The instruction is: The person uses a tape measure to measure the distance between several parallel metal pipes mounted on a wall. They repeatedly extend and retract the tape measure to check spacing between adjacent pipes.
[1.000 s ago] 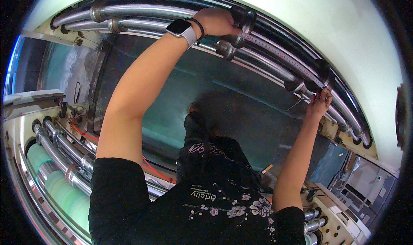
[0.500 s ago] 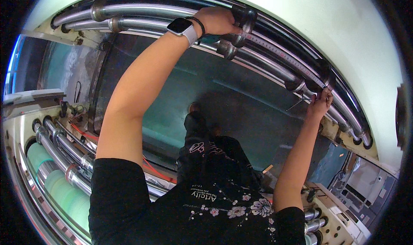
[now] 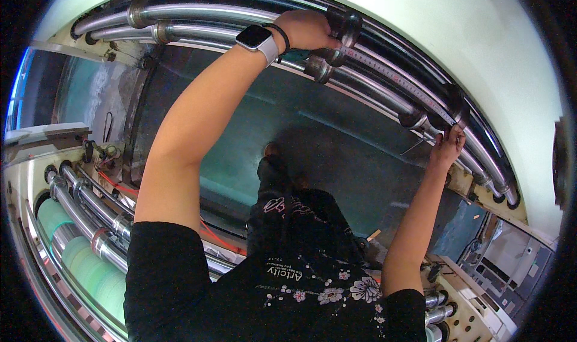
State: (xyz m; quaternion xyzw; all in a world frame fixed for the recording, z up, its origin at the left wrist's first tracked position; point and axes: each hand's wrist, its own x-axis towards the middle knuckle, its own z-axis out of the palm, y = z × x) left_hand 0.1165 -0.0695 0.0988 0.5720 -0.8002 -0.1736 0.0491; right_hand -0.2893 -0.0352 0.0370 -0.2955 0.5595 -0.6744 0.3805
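Note:
A measuring tape [image 3: 393,77] lies stretched along the steel shafts between two dark collars. My left hand [image 3: 305,30], with a watch and a dark band at the wrist, is closed at the tape's left end beside the left collar [image 3: 344,29]. A bit of teal shows under that palm; it seems to be the tape's case, mostly hidden. My right hand [image 3: 449,145] pinches the tape's other end just below the right collar [image 3: 455,104]. A thin metal rod like a hex key [image 3: 413,146] sticks out leftward from the right fingers.
Parallel steel shafts [image 3: 198,12] with more collars curve across the top, under a pale machine cover [image 3: 511,59]. Behind me at lower left are more shafts and a pale green roller [image 3: 90,267]. An orange cable [image 3: 219,237] runs near my left side. Dark green floor [image 3: 240,119] lies below.

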